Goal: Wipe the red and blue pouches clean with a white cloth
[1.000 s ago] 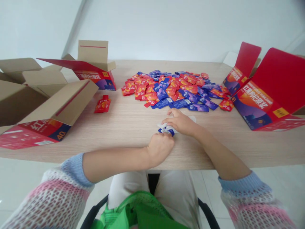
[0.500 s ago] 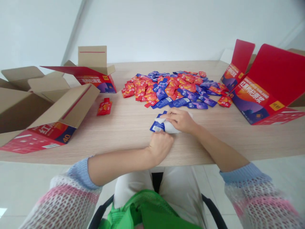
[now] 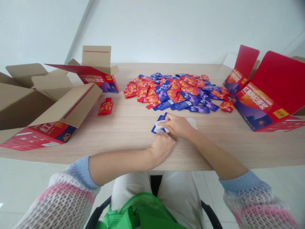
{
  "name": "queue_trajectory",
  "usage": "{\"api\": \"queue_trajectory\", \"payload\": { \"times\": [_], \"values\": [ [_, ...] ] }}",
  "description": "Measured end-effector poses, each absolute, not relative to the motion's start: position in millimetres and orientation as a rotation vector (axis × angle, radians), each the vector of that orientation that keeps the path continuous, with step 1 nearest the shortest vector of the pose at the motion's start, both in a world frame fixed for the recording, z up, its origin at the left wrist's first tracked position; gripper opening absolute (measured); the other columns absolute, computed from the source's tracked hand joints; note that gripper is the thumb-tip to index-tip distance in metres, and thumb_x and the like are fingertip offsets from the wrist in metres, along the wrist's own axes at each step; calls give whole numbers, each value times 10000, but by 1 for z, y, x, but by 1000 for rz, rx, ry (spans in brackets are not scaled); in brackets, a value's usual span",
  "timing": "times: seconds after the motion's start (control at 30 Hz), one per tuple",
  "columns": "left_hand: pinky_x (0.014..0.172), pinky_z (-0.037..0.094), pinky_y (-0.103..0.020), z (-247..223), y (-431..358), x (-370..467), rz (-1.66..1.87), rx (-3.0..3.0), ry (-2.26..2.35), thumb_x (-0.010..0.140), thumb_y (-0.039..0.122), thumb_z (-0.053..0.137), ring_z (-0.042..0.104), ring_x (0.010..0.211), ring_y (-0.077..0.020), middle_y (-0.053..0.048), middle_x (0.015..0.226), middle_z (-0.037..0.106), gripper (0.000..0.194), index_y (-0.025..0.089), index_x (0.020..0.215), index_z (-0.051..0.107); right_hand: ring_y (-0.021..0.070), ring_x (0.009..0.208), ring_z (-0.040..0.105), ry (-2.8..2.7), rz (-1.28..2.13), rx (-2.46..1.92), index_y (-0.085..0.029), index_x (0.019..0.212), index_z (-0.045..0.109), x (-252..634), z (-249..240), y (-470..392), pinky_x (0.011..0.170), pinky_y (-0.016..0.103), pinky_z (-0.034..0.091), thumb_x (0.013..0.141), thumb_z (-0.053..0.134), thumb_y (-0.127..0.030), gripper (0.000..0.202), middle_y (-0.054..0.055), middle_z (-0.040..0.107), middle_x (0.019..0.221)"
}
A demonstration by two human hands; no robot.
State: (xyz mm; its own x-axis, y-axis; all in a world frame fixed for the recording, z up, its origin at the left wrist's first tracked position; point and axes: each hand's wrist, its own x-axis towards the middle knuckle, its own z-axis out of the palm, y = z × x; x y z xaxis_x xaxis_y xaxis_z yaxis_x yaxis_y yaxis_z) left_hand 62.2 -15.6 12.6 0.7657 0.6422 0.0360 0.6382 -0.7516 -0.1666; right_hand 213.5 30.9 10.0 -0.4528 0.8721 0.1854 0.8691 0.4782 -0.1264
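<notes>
A blue pouch (image 3: 162, 118) with a barcode label lies flat near the middle of the table. My right hand (image 3: 178, 125) grips a white cloth (image 3: 160, 124), which rests on the pouch; part of the cloth spreads out behind the hand. My left hand (image 3: 162, 147) is closed at the pouch's near edge, and its fingertips are hidden, so what it pinches cannot be made out. Beyond the hands is a spread-out pile of red pouches (image 3: 142, 91) and blue pouches (image 3: 182, 105). One separate red pouch (image 3: 106, 107) lies to the left.
Open cartons stand at the left: a large one (image 3: 51, 132) in front and a smaller one (image 3: 111, 86) behind. Two more red cartons, one nearer (image 3: 256, 106) and one farther (image 3: 232, 81), stand at the right. The table's front edge (image 3: 188, 169) runs below my forearms.
My right hand has moved the white cloth down and slightly left over the blue pouch, covering part of the barcode label. The whole view has shifted slightly.
</notes>
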Motion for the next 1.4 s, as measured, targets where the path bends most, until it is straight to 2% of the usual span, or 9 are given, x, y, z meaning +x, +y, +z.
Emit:
{"api": "queue_trajectory", "payload": {
  "times": [0.23, 0.37, 0.5, 0.6, 0.7, 0.8, 0.97, 1.2, 1.4],
  "values": [
    [548, 496, -341, 12, -14, 63, 121, -2762, -1068, 791, 0, 559, 678, 692, -278, -192, 759, 671, 145, 31, 766, 699, 205, 850, 587, -2202, -98, -1982, -340, 1246, 669, 267, 6, 47, 677, 305, 419, 952, 464, -312, 360, 79, 577, 1038],
    [571, 500, -346, 13, -11, 60, 109, -2805, -1038, 824, 11, 523, 683, 732, -279, -197, 801, 680, 183, 35, 811, 704, 228, 922, 581, -1997, -116, -1671, -272, 1223, 684, 281, 9, 48, 778, 347, 470, 957, 457, -307, 352, 85, 567, 1053],
    [604, 505, -354, 13, -8, 58, 87, -2842, -983, 864, 46, 496, 688, 778, -288, -196, 828, 688, 215, 42, 853, 711, 211, 969, 567, -2007, 41, -1240, -264, 1195, 692, 252, 12, 38, 884, 351, 462, 971, 463, -329, 328, 70, 560, 1012],
    [622, 507, -347, 12, -7, 59, 75, -2824, -939, 879, 57, 483, 694, 792, -283, -205, 845, 698, 236, 29, 919, 714, 186, 944, 582, -2226, 270, -1056, -268, 1170, 703, 224, 8, 30, 861, 317, 461, 970, 482, -337, 306, 58, 588, 1016],
    [620, 506, -337, 11, -8, 61, 85, -2803, -956, 890, 57, 466, 696, 786, -277, -220, 870, 702, 259, 7, 969, 707, 173, 924, 601, -2369, 377, -1124, -277, 1180, 698, 211, 4, 28, 818, 292, 456, 957, 516, -336, 293, 46, 612, 1049],
    [610, 505, -337, 13, -10, 62, 68, -2798, -1014, 886, 38, 455, 696, 783, -281, -212, 857, 696, 262, 4, 964, 703, 179, 926, 606, -2369, 299, -1312, -287, 1190, 691, 216, 5, 33, 792, 285, 445, 937, 551, -338, 294, 43, 618, 1062],
    [595, 503, -353, 15, -11, 62, 87, -2851, -1016, 867, 15, 465, 694, 798, -306, -211, 854, 686, 248, 21, 900, 711, 202, 977, 600, -2332, 97, -1544, -294, 1212, 675, 231, 5, 41, 762, 285, 438, 972, 472, -385, 327, 61, 614, 1094],
    [576, 495, -359, 13, -11, 63, 94, -2832, -1017, 853, 9, 482, 691, 784, -312, -210, 854, 675, 235, 10, 912, 709, 245, 898, 614, -2056, -94, -1817, -228, 1158, 624, 261, -7, 55, 701, 329, 437, 927, 503, -307, 272, 97, 616, 1099],
    [585, 490, -338, 10, -11, 62, 76, -2814, -1004, 872, 35, 486, 687, 777, -289, -199, 836, 670, 220, 11, 909, 702, 215, 850, 572, -1552, 181, -1493, -208, 987, 543, 280, -8, 62, 775, 351, 469, 822, 621, -405, 268, 44, 617, 929]
  ]
}}
